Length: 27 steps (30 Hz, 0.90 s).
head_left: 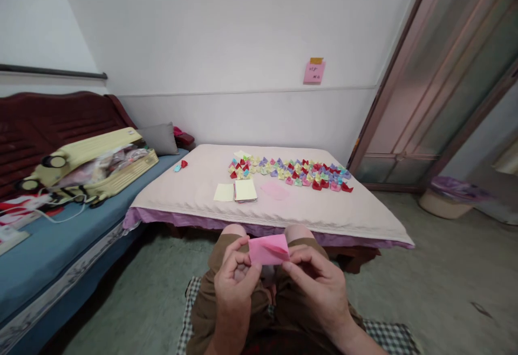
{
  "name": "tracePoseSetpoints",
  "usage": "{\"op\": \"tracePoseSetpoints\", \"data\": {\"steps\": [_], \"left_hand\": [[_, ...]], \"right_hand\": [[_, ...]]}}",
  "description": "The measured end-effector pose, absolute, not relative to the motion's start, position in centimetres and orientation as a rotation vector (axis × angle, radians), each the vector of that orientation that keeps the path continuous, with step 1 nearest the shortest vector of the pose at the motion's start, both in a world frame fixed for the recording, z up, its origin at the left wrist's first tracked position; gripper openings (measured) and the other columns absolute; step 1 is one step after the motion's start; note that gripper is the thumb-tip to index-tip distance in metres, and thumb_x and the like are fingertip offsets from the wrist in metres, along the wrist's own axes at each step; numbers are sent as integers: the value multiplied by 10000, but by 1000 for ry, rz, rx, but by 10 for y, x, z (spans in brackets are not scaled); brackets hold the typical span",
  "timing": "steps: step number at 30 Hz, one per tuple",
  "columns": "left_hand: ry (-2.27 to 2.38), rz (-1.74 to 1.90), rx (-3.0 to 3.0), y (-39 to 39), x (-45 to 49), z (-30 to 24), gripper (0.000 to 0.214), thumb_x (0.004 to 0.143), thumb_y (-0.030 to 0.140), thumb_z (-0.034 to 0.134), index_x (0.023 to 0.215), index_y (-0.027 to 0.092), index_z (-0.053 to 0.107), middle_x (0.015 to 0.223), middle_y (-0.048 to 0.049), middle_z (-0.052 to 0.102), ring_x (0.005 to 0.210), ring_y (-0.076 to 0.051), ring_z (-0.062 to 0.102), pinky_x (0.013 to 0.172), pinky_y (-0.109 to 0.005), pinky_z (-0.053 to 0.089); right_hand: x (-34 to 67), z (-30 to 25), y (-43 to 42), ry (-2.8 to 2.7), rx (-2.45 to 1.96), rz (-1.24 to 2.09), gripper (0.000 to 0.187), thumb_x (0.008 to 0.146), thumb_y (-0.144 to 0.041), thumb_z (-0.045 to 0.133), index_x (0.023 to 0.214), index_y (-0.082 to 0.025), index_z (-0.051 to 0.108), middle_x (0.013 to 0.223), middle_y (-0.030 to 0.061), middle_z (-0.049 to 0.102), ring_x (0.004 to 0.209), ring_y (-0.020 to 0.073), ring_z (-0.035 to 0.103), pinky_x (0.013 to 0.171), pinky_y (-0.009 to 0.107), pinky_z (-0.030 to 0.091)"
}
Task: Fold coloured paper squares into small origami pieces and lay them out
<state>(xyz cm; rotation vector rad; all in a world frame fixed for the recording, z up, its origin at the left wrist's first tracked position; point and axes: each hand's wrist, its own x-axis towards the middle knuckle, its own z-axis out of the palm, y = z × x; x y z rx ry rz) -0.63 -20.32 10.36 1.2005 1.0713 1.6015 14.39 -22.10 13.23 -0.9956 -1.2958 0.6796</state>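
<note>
Between my two hands, above my lap, is a folded pink paper (pixel 265 253), a flat rectangle with a slanting crease or flap on its right half. My left hand (pixel 238 271) pinches its left edge between thumb and fingers. On the right edge, my right hand (pixel 318 275) grips the corner in the same way. Beyond them on the covered table lies a stack of paper squares (pixel 245 190) with pale yellow on top. A single pale yellow sheet (pixel 224 192) is left of the stack, and a pink sheet (pixel 275 190) lies to its right.
Many small folded paper pieces (pixel 295 171) in several colours spread across the back of the table cover (pixel 190 193). Two more pieces (pixel 181 165) lie at its left. An opened yellow suitcase (pixel 109 150) rests on the blue bed at left. A bin (pixel 449 198) stands right.
</note>
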Motion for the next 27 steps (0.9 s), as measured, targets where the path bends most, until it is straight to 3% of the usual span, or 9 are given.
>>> {"op": "tracePoseSetpoints", "data": {"steps": [6, 10, 13, 16, 18, 22, 27], "left_hand": [[1061, 1617, 1105, -207, 0, 110, 164, 691, 197, 700, 604, 170, 564, 1153, -100, 591, 1083, -243, 577, 836, -281, 480], [952, 1631, 979, -206, 2, 110, 174, 660, 164, 724, 626, 162, 554, 1150, -93, 578, 1087, -242, 576, 839, -285, 484], [855, 1612, 859, -204, 3, 108, 216, 632, 139, 748, 716, 163, 550, 1167, -90, 570, 972, -211, 635, 797, -293, 504], [812, 1591, 797, -203, 2, 108, 301, 609, 120, 763, 812, 172, 547, 1173, -90, 577, 860, -179, 669, 760, -300, 518], [800, 1562, 801, -202, 1, 107, 339, 595, 109, 764, 848, 178, 550, 1165, -91, 587, 842, -177, 675, 747, -300, 522], [779, 1535, 841, -200, 1, 108, 357, 562, 73, 736, 868, 171, 582, 1110, -91, 627, 831, -174, 672, 697, -257, 518], [795, 1481, 900, -197, 0, 106, 439, 563, 48, 665, 984, 155, 602, 922, -69, 687, 678, -133, 650, 592, -208, 488]], "right_hand": [[142, 134, -218, -1112, -1050, 855, 129, 710, -183, 716, 631, -202, 616, 586, -22, 584, 540, 126, 513, 507, 227, 399], [143, 128, -215, -1058, -1040, 939, 155, 701, -206, 744, 634, -185, 605, 562, -29, 571, 522, 112, 505, 505, 220, 384], [145, 123, -212, -990, -985, 1003, 175, 694, -209, 764, 767, -196, 605, 612, -42, 592, 529, 102, 521, 519, 210, 392], [147, 123, -210, -998, -928, 1107, 318, 704, -184, 753, 973, -220, 587, 656, -50, 609, 549, 98, 514, 525, 199, 390], [149, 125, -210, -1055, -930, 1176, 317, 719, -162, 725, 1005, -209, 596, 665, -44, 604, 555, 94, 489, 511, 191, 372], [153, 128, -210, -1185, -973, 1238, 53, 753, -183, 672, 786, -163, 636, 600, -40, 545, 507, 82, 429, 464, 189, 328], [158, 126, -207, -1210, -1062, 1158, 177, 772, -234, 641, 621, -159, 588, 509, -56, 477, 455, 75, 397, 444, 196, 305]]}}
